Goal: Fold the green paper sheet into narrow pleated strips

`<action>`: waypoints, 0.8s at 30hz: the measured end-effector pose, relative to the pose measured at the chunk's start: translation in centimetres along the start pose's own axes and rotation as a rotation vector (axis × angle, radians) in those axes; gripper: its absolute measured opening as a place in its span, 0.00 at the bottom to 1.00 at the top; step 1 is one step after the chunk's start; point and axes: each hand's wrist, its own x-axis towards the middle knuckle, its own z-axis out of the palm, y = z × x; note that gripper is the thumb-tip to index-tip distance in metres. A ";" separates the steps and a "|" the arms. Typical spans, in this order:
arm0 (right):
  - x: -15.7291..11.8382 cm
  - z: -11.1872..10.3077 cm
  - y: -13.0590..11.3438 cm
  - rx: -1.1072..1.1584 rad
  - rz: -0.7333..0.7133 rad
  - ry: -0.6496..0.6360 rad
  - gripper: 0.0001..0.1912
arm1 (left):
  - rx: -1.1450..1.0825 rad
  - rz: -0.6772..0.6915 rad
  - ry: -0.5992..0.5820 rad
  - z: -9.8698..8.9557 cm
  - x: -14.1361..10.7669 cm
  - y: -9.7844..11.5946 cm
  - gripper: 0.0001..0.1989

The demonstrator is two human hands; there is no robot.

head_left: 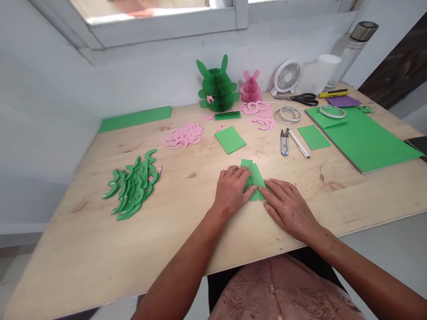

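A small folded green paper (256, 177) lies on the wooden table (187, 231), with a short cut at its lower edge. My left hand (231, 189) rests on its left side, fingers bent a little but apart, thumb on the lower part. On the right edge lies my right hand (288, 206), its fingers spread and the fingertips touching the paper. Both hands press the paper flat and neither is wrapped round anything. Just behind them is a green square (230, 140).
Green cut pieces (135, 186) are heaped at the left, pink scraps (185, 135) behind. Honeycomb paper figures (218, 89) stand by the wall. Snips (284, 143), a white pen (298, 143), tape rolls (290, 114), black scissors (305, 98) and green sheets (370, 142) lie at the right.
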 end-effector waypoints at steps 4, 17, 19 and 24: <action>0.0 0.0 0.0 0.031 0.011 0.009 0.21 | 0.009 0.004 0.000 0.0 0.0 0.0 0.11; 3.3 0.0 1.8 0.523 0.352 0.047 0.21 | 0.000 0.005 0.010 0.1 0.0 -0.1 0.10; 4.0 0.4 2.6 0.654 0.438 0.005 0.21 | -0.005 0.004 0.011 0.0 0.0 0.0 0.10; 5.7 0.5 3.6 0.923 0.593 -0.088 0.22 | -0.017 0.003 0.017 -0.1 0.0 0.1 0.10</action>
